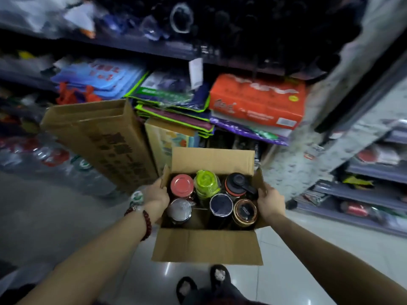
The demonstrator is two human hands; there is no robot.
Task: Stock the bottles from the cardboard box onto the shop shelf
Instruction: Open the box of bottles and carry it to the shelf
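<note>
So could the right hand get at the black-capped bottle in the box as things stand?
Probably yes. The right hand grips the cardboard box wall right beside the black-capped bottle, whose top is uncovered; it would have to let go of the box first.

shelf goods [154,25] — blurred | bottles [221,205] — bodies hidden in cardboard box [207,247] | forearms cut off

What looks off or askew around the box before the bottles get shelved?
Nothing is spilled or broken. The cardboard box is held by both side flaps, six bottles upright inside. One oddity: the tall carton to its left leans tilted against the shelf goods rather than standing square.
</note>
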